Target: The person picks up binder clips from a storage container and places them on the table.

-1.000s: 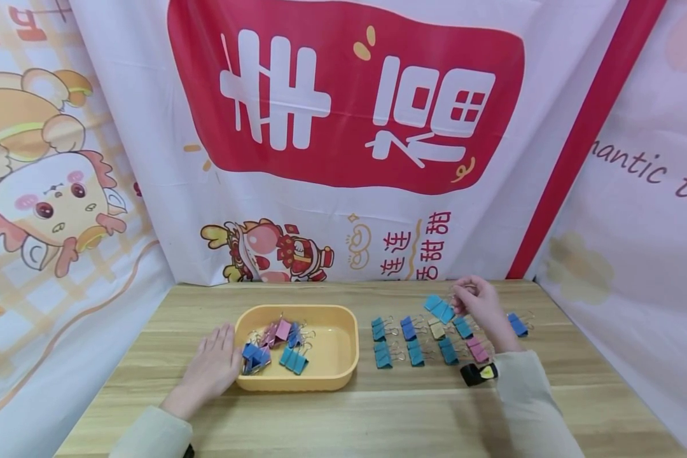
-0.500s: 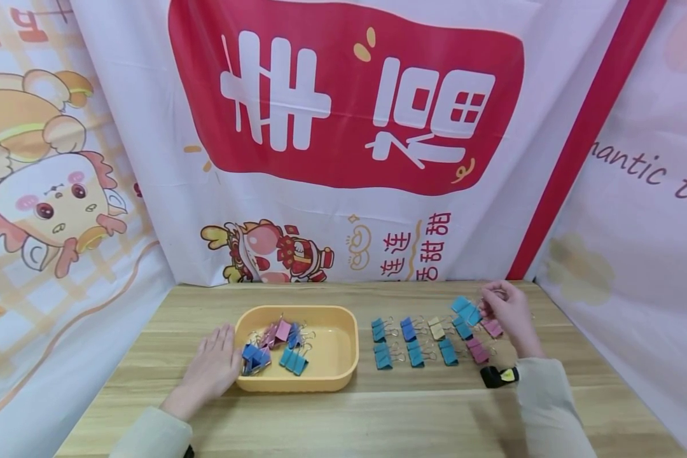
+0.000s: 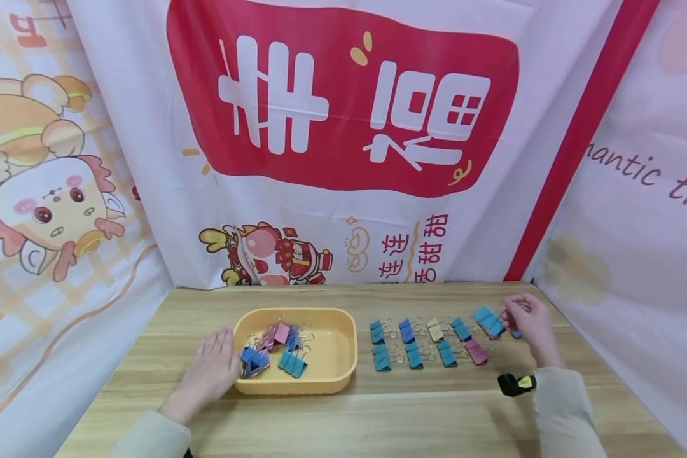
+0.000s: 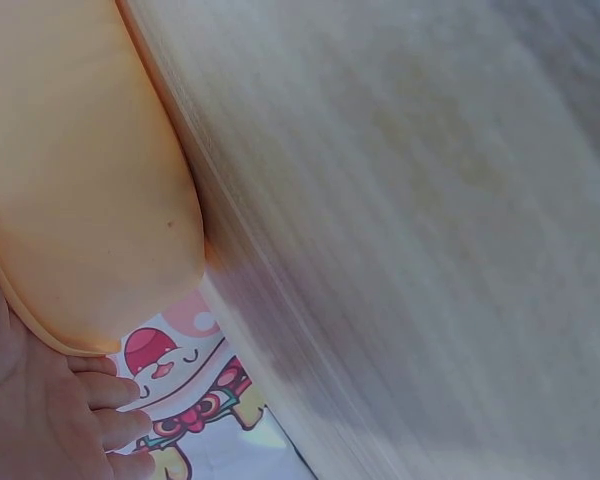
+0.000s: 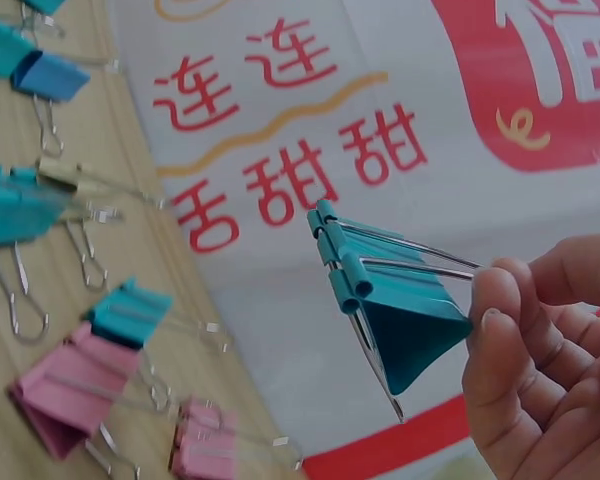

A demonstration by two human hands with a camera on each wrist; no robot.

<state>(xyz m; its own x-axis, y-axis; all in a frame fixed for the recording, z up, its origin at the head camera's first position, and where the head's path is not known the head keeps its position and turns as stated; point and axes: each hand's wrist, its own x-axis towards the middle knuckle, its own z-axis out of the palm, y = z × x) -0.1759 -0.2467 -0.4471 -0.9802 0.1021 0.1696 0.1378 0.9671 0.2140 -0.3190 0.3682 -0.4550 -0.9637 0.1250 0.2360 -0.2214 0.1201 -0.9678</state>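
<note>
My right hand (image 3: 531, 321) pinches a teal binder clip (image 5: 395, 300) by one of its wire handles, thumb against fingertips, over the right end of the rows of clips. In the head view this clip overlaps a pink one beneath it. My left hand (image 3: 213, 366) lies with straight fingers along the left wall of a yellow plastic tray (image 3: 334, 385). Inside the tray are several binder clips, among them a blue clip (image 3: 254, 361), a pink clip (image 3: 282, 330) and a teal clip (image 3: 294, 362). The left wrist view shows the fingers (image 4: 110, 430) against the tray's outer wall.
Right of the tray, binder clips lie in two rows on the wooden table (image 3: 378, 416), including a yellow clip (image 3: 435, 329) and a pink clip (image 3: 476, 351). A blue clip (image 3: 516, 333) shows partly behind my right hand. A printed cloth (image 3: 343, 242) hangs behind the table.
My right hand has moved to the right along the back row, carrying the teal binder clip with it. The left hand has stayed at the tray.
</note>
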